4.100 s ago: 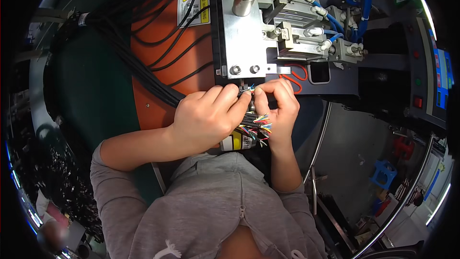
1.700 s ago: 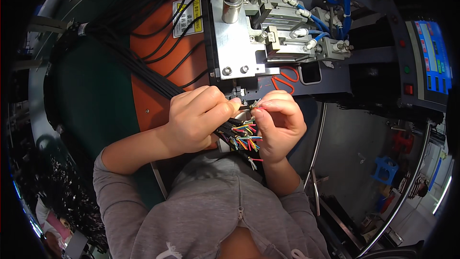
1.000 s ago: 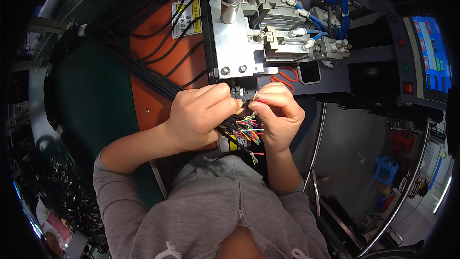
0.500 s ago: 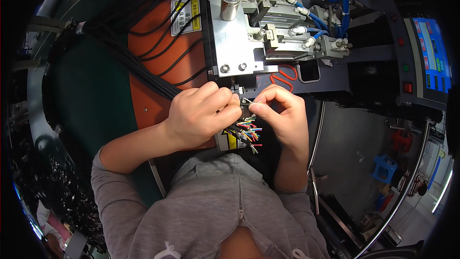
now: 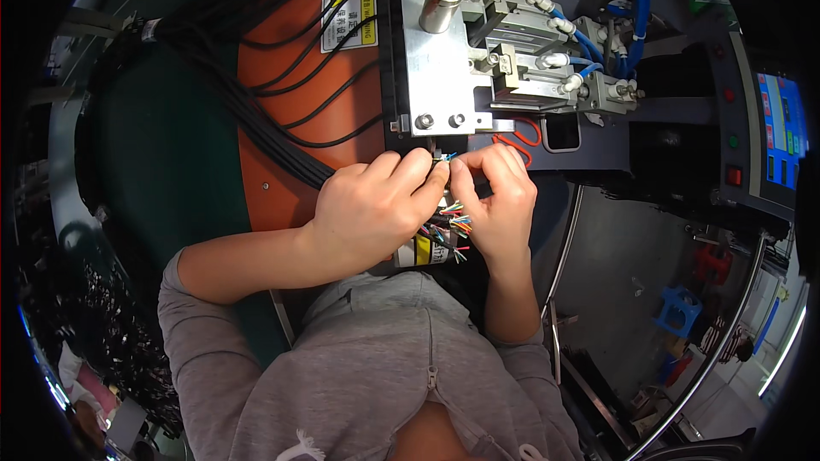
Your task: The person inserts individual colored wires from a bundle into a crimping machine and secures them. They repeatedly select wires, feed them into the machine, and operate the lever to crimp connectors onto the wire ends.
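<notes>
My left hand (image 5: 374,205) is closed, its thumb and forefinger pinching the end of a black cable just below the machine's metal plate. Thin coloured wires (image 5: 448,156) stick out at that pinch. Against the left fingertips, the closed fingertips of my right hand (image 5: 502,201) grip these wires. Below both hands hang several more cable ends, their stripped coloured wires (image 5: 459,224) fanned out. From the upper left, the bundle of black cables (image 5: 278,147) runs under my left hand. My fingers hide most of the held cable end.
Ahead stands the machine's metal plate (image 5: 436,77), with pneumatic cylinders (image 5: 534,30) and blue hoses (image 5: 639,8). Red-handled scissors (image 5: 523,138) and a phone-like dark device (image 5: 561,131) lie right of it. An orange panel (image 5: 299,179) lies left, a lit screen (image 5: 777,128) far right.
My right hand has moved slightly left and up, its fingertips now meeting my left ones. The coloured wires at the pinch show more spread. The surroundings have shifted slightly right in the view.
</notes>
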A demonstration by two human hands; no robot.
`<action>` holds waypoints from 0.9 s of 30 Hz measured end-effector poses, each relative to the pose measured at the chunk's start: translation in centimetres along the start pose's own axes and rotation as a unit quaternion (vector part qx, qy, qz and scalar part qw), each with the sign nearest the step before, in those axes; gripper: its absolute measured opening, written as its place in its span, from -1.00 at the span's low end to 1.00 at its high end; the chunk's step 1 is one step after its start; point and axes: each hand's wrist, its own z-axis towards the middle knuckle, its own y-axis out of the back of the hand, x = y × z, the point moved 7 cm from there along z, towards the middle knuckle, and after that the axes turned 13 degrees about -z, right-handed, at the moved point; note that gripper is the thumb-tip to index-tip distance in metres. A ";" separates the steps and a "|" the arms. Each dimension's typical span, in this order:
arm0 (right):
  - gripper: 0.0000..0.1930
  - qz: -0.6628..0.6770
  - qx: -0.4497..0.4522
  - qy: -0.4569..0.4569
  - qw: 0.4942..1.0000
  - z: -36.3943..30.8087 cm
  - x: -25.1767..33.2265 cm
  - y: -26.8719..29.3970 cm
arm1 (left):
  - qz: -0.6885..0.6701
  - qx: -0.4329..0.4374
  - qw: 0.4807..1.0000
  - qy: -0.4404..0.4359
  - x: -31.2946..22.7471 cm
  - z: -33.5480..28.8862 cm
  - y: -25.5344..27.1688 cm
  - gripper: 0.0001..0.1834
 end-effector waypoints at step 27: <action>-0.68 0.260 0.054 0.131 0.955 0.1 -0.1 -0.3 | -0.018 0.046 0.997 0.061 1.5 -0.3 0.5 -0.71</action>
